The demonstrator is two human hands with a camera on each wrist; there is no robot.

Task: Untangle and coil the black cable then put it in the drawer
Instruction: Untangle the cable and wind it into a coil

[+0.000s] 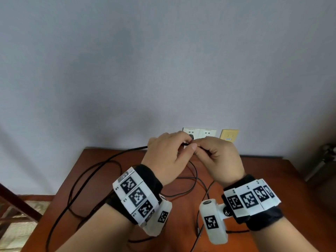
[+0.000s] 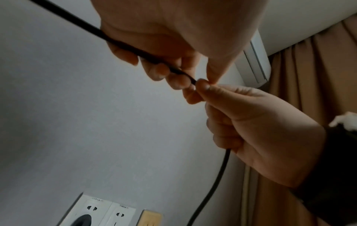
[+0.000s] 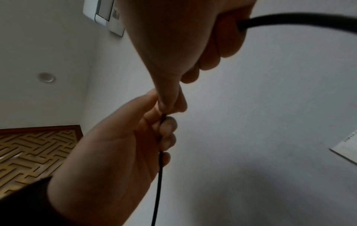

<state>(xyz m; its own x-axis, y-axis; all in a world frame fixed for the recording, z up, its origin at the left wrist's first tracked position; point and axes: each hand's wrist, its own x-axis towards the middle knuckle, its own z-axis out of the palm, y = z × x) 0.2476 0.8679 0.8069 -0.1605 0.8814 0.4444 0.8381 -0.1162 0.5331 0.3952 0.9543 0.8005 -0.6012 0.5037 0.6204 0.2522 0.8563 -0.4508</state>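
Note:
The black cable (image 1: 87, 179) lies in loose crossing loops on the reddish-brown table (image 1: 272, 179), and one strand rises to my hands. Both hands are held close together above the table's far edge. My left hand (image 1: 181, 144) has its fingers curled round the cable (image 2: 77, 19), which runs out of the fist to the left. My right hand (image 1: 203, 146) pinches the same strand right beside it between thumb and forefinger, and the cable (image 2: 218, 172) hangs down out of that fist. In the right wrist view the two hands' fingertips (image 3: 164, 107) meet on the cable (image 3: 159, 183). No drawer is in view.
Two white wall sockets (image 1: 200, 132) and a yellow plate (image 1: 229, 135) sit on the grey wall just behind my hands, with a dark round plug (image 2: 83, 220) in the left one. A dark wooden frame (image 1: 18, 202) stands left of the table.

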